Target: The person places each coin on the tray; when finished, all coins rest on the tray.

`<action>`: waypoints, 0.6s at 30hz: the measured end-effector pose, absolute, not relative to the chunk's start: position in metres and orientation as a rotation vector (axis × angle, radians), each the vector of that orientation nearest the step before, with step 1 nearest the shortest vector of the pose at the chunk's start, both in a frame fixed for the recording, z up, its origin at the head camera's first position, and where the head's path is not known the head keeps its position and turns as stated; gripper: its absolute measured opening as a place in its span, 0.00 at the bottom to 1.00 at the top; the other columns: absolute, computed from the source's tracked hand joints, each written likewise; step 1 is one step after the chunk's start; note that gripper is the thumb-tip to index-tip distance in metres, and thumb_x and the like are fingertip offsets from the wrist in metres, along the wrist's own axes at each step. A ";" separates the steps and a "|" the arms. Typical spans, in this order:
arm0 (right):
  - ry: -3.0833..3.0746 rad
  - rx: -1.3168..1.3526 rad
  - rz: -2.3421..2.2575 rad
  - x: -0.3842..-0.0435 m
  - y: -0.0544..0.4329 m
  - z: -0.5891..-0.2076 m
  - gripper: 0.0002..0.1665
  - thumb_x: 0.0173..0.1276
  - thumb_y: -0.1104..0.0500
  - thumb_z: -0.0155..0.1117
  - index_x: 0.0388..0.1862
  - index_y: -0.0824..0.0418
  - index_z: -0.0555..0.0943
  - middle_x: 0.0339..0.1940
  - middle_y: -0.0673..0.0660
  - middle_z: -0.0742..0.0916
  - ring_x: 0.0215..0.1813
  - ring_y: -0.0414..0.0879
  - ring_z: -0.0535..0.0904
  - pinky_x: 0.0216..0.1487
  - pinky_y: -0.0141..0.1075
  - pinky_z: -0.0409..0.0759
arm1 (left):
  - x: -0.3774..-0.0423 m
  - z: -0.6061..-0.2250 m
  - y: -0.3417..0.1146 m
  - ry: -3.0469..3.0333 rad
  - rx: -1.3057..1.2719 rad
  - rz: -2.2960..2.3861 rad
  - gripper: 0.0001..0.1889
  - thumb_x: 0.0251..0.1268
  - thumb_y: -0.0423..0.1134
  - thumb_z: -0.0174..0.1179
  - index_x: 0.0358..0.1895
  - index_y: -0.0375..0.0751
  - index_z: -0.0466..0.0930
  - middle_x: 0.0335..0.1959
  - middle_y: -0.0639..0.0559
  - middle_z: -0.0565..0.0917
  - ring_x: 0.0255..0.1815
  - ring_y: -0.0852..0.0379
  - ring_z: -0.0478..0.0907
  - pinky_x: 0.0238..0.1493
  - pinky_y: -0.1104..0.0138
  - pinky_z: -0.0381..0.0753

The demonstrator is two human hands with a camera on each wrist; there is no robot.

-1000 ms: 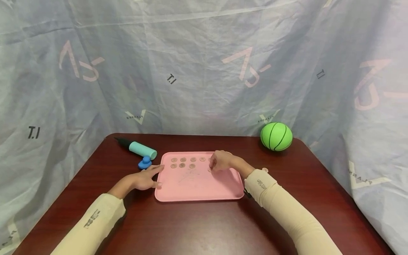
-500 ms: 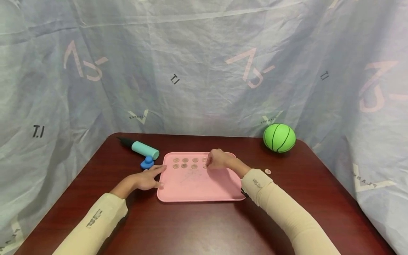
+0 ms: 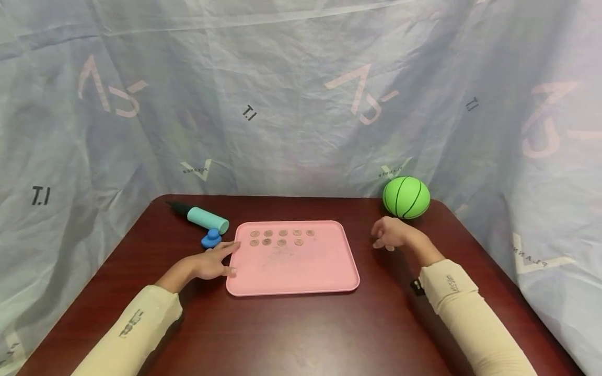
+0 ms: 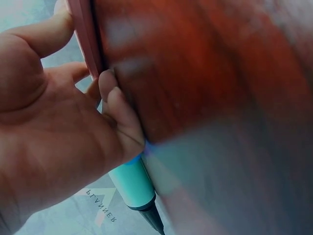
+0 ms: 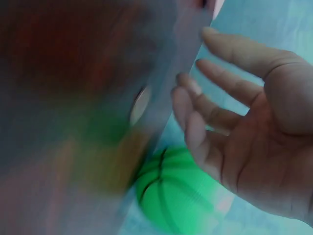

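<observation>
Spread over the left rim of the pink tray point(image 3: 293, 271), my left hand point(image 3: 209, 265) rests with its thumb and fingers extended onto the edge. In the left wrist view this hand point(image 4: 63, 127) touches the tray's edge point(image 4: 84, 34), little finger bent. Several coins point(image 3: 282, 233) lie in two rows along the tray's far side. My right hand point(image 3: 394, 232) is over the table right of the tray, fingers loosely bent and apart. Just beneath it a single coin point(image 3: 390, 248) lies on the table. The right wrist view shows that coin point(image 5: 140, 104) beyond the fingertips of the empty hand point(image 5: 244, 127).
A green ball point(image 3: 406, 197) sits at the table's back right, just behind my right hand. To the left of the tray are a blue rubber duck point(image 3: 211, 238) and a teal cylinder with a black tapered end point(image 3: 207, 217). A grey cloth point(image 3: 291, 104) hangs behind the table.
My right hand has left the tray and moved right to the coin on the table. A coin now shows in the second row where that hand was. My left hand stays at the rim.
</observation>
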State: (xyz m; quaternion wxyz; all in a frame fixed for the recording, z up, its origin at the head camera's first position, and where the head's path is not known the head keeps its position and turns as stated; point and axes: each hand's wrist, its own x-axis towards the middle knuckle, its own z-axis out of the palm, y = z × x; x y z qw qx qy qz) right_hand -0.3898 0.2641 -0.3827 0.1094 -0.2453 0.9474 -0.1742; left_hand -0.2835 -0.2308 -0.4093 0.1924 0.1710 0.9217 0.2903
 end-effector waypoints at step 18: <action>2.789 -0.602 -0.633 -0.380 0.315 -0.401 0.12 0.62 0.57 0.73 0.31 0.66 0.85 0.24 0.50 0.83 0.26 0.41 0.73 0.32 0.36 0.74 | -0.283 -0.409 -0.230 2.601 0.442 0.780 0.44 0.65 0.48 0.64 0.78 0.34 0.51 0.76 0.31 0.50 0.75 0.24 0.45 0.69 0.33 0.49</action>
